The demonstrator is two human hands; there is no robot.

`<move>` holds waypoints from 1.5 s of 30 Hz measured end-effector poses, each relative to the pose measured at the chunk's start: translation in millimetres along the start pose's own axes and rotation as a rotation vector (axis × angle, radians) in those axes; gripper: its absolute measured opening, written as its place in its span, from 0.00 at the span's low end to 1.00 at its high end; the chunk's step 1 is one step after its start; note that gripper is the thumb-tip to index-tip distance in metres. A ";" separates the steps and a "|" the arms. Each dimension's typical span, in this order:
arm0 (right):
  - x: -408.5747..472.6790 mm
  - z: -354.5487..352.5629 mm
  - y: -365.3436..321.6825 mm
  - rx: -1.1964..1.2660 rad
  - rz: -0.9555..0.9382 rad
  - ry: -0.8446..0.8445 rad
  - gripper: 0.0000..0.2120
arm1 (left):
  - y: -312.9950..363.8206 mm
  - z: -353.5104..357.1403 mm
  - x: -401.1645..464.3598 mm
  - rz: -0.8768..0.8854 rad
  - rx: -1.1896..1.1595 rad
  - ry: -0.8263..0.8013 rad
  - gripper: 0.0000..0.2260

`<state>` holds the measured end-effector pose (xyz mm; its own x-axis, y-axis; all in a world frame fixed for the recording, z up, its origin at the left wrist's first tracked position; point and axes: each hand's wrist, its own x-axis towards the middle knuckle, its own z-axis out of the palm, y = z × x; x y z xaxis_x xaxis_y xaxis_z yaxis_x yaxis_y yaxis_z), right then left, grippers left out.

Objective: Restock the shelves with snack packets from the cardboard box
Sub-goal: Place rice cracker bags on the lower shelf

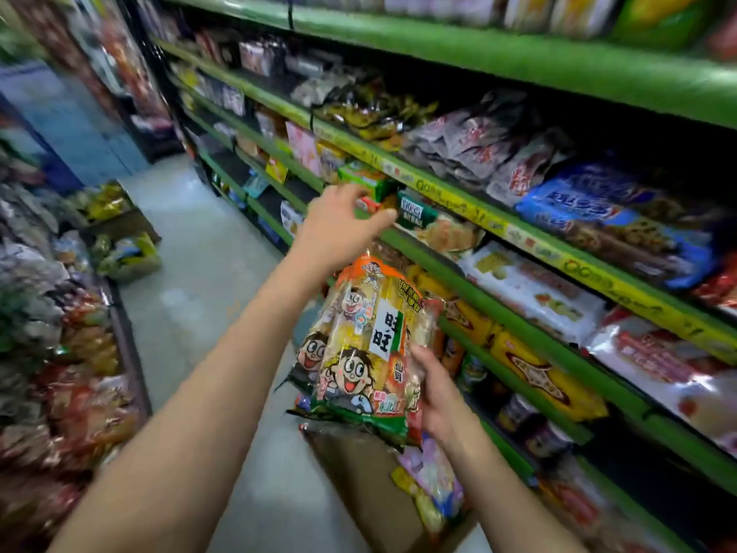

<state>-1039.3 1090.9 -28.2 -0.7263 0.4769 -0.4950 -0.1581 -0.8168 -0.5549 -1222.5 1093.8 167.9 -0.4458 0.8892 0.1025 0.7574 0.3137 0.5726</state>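
Note:
My right hand [436, 397] grips the lower right edge of a stack of orange and green snack packets [365, 345] printed with cartoon faces, held upright in front of the green shelves [514, 309]. Stretched out above the packets, my left hand [343, 223] has its fingers apart near a dark green packet [414, 211] on the middle shelf and holds nothing. Below my right forearm stands the open cardboard box [359, 476], with several more snack packets [432, 480] inside.
Green shelves full of bagged snacks fill the right side, with yellow price strips [478, 211] along their edges. Low racks of packets [64, 353] line the left. A second open box of goods [127, 249] sits on the aisle floor [199, 297] further ahead.

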 end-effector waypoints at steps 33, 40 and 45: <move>-516.4 -196.8 -25.8 -0.118 -0.666 0.629 0.33 | 292.9 211.6 -298.6 -0.047 -0.940 -1.128 0.27; -634.6 -275.0 -34.1 -0.082 -0.658 0.636 0.36 | 386.5 254.2 -363.7 -0.014 -0.913 -1.115 0.26; -671.0 -300.4 -50.4 -0.065 -0.653 0.580 0.31 | 420.1 258.9 -382.9 -0.008 -0.890 -1.104 0.29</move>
<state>-343.0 909.6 131.1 -0.0459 0.9473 -0.3169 -0.3726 -0.3106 -0.8745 -610.0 971.3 158.6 0.4613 0.8176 -0.3447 0.0232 0.3772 0.9258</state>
